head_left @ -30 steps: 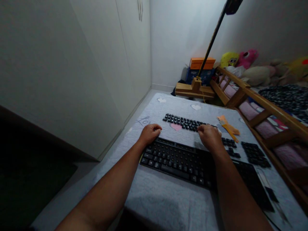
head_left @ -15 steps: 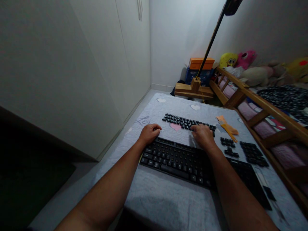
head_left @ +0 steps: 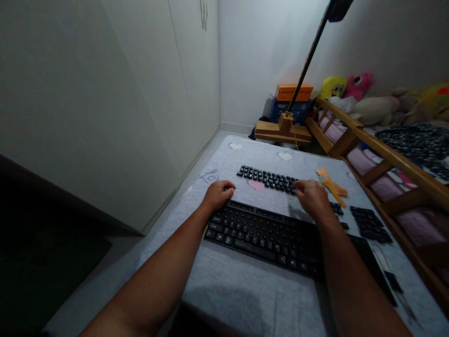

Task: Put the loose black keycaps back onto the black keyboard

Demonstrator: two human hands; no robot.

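Note:
A black keyboard [head_left: 252,234] lies on the cloth-covered table, with letter keys on its left and lower parts and bare key sockets over much of the rest. Beyond it is a block of loose black keycaps [head_left: 266,178] set out in rows. My left hand [head_left: 218,194] rests by the keyboard's far left corner, fingers curled in toward the thumb, nothing visible in them. At the right end of the loose keycaps my right hand [head_left: 312,196] has its thumb and fingers closed together over them. Whatever is between those fingertips is hidden.
Right of my right hand lie an orange-handled brush [head_left: 335,193] on an orange cloth, more keycaps [head_left: 370,224], a dark flat panel [head_left: 373,262] and a screwdriver-like tool [head_left: 393,281]. A wooden bed rail [head_left: 386,145] borders the right side; a pale wardrobe [head_left: 147,93] stands left.
My right hand has moved right along the loose keycaps, uncovering some in the middle and covering part of the small keycap group at right. My left hand and the keyboard have stayed put.

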